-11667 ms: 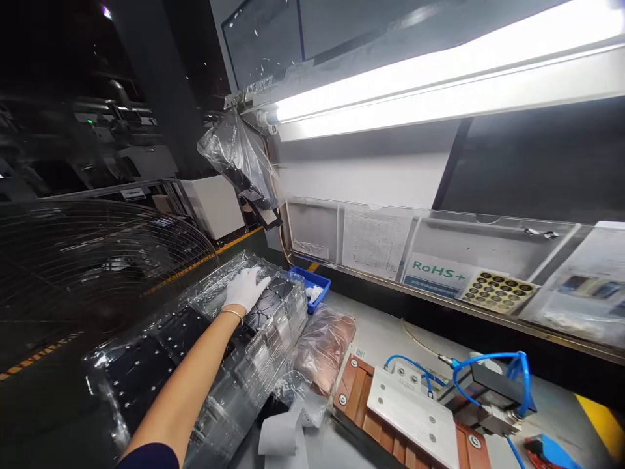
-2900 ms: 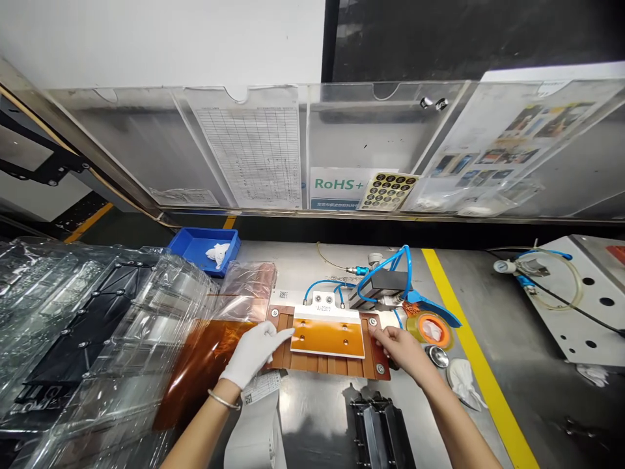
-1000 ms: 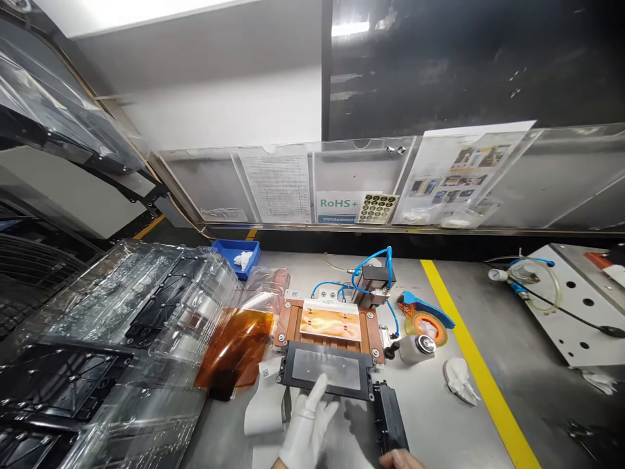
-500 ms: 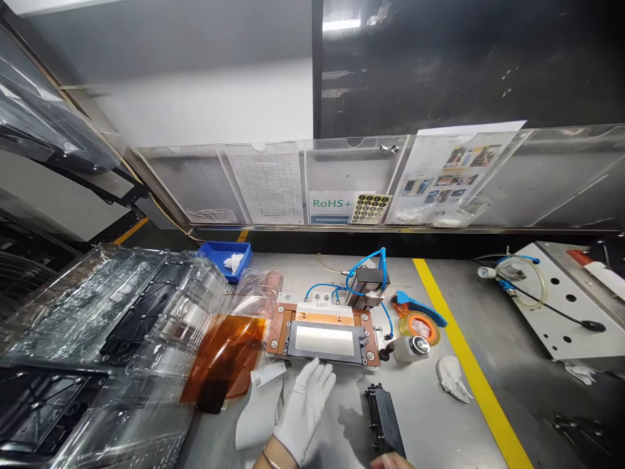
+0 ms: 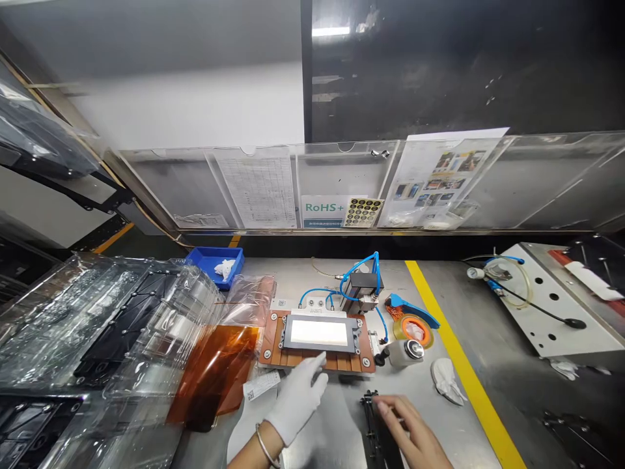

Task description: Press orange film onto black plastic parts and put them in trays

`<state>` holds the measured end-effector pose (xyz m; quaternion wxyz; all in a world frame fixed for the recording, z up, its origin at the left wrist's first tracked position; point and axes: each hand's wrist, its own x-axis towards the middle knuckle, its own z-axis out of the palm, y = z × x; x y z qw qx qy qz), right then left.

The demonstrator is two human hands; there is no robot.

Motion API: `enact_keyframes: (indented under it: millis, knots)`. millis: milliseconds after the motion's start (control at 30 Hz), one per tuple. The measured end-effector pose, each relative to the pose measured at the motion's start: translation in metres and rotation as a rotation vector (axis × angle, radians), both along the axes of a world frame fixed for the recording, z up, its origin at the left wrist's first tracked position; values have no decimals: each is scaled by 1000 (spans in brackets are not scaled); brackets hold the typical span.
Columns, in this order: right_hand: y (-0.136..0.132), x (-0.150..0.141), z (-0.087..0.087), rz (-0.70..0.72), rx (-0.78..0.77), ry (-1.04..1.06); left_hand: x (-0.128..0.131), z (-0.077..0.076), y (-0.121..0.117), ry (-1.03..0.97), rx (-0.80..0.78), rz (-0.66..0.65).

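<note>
My left hand (image 5: 299, 398), in a white glove, is open, its fingers stretched toward the front of a brown and copper-coloured fixture (image 5: 271, 344). Its fingertips are at or just below the front edge of a dark grey frame with a bright rectangular panel (image 5: 319, 333) on that fixture; whether they touch it I cannot tell. My right hand (image 5: 413, 430) is bare and closes from the right on a narrow black plastic part (image 5: 371, 426), which shows edge-on at the bottom. Its thumb is partly hidden. Beside my left hand lies a white paper label (image 5: 262, 385).
On the left are amber film sheets (image 5: 219, 371) and clear plastic trays (image 5: 131, 332) with black parts. Right of the fixture stand a bottle (image 5: 405, 353), a tape roll (image 5: 414, 331) and a blue tape dispenser (image 5: 415, 309). A crumpled white cloth (image 5: 446, 380) lies near the yellow line (image 5: 459, 345).
The grey frame has shifted back on the fixture, baring copper-coloured strips in front of it. My right hand has come further into view over the black part, which has turned more edge-on.
</note>
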<state>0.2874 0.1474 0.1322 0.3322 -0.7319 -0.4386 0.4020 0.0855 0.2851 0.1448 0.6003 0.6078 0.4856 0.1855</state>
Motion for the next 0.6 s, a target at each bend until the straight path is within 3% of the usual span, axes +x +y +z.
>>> enact_keyframes:
  millis: [133, 200, 400, 500, 600]
  knots:
    - [41, 31, -16, -46, 42, -278, 11, -4, 18, 99, 435, -119]
    - [56, 40, -23, -48, 49, -332, 16, -11, 24, 167, 539, -158]
    - [66, 55, -19, 65, 11, -341, 16, -19, 31, 135, 491, -200]
    - [64, 57, -12, 59, -20, -339, 7, -12, 35, 155, 508, -125]
    - [67, 52, -11, 24, 0, -294, -11, -5, 44, 353, 559, -16]
